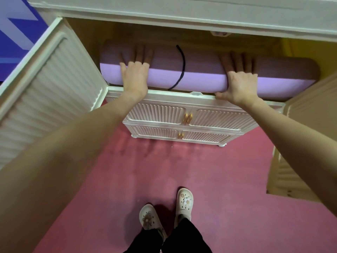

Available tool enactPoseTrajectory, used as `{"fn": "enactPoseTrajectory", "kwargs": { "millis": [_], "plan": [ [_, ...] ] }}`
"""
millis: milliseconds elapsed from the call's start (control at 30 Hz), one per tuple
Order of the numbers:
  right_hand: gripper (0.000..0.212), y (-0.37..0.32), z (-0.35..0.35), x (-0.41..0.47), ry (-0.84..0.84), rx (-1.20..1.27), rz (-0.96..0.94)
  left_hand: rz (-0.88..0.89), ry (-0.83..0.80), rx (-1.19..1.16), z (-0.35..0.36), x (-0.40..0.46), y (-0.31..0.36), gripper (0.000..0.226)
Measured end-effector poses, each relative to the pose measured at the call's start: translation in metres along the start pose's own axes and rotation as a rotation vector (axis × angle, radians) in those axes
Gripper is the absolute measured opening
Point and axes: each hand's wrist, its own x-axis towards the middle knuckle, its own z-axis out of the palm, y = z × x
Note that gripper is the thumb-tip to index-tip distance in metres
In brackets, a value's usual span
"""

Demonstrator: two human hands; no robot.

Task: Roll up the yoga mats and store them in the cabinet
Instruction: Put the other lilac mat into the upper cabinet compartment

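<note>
**Op:** Sandals (184, 201) nearest me, pale with flower charms, both on pink floor (228, 179). Black trouser legs just below them.

**QA:** Arms next?

**Op:** Both bare forearms reach forward and up to the cabinet (182, 15). Past them I see the lower closed doors (156, 114), ribbed, with small orange handles.

**QA:** Open compartment?

**Op:** Upper one. Left door (45, 84) swung wide on my left, right door (310, 125) swung out on my right.

**QA:** Mat?

**Op:** Rolled purple yoga mat (200, 77) lies sideways on the compartment shelf, front part lit, rear part in shadow. A dark strap (181, 68) loops round it, near the middle.

**QA:** Hands?

**Op:** Left hand (135, 75) lies flat on the roll left of the strap, fingers extended over the top, pressing. Right hand (238, 84) is on the roll right of the strap, fingers draped over the top, thumb low by the shelf edge; I think that is a loose hold more than a clamp, shadow hides the fingertips.

**QA:** Farthest?

**Op:** Wooden back of the compartment, something yellow at the right, blue wall (12, 42) far left.
</note>
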Motion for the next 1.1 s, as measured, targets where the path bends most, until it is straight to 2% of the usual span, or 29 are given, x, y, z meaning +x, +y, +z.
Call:
{"fn": "enactPoseTrajectory", "kwargs": {
  "millis": [133, 200, 433, 633, 767, 833, 933, 1100],
  "plan": [
    [0.113, -0.002, -0.005, 0.011, 0.024, 0.024, -0.011, 0.054, -0.019, -0.039, -0.008, 0.009, -0.004, 0.102],
    [0.107, -0.002, -0.007, 0.015, 0.060, -0.009, -0.023, 0.062, -0.017, -0.090, -0.010, 0.015, -0.003, 0.105],
    [0.104, -0.002, -0.004, 0.029, 0.118, -0.025, -0.042, 0.054, 0.056, -0.066, 0.004, 0.020, -0.008, 0.104],
    [0.111, -0.003, 0.014, 0.035, 0.041, 0.044, -0.020, 0.095, 0.120, 0.000, 0.020, 0.032, -0.009, 0.106],
    [0.115, -0.003, 0.009, 0.029, -0.014, 0.051, -0.018, 0.096, 0.069, 0.012, 0.017, 0.031, -0.012, 0.106],
    [0.105, -0.007, 0.002, 0.019, -0.050, 0.037, 0.018, 0.062, -0.012, -0.009, 0.006, 0.023, -0.014, 0.097],
    [0.077, -0.025, -0.009, -0.005, -0.087, 0.013, 0.096, -0.005, -0.047, -0.065, -0.014, -0.001, -0.017, 0.059],
    [0.095, -0.056, -0.024, -0.073, -0.098, 0.157, 0.087, 0.004, -0.068, -0.286, -0.028, -0.071, -0.019, 0.081]
  ]
}}
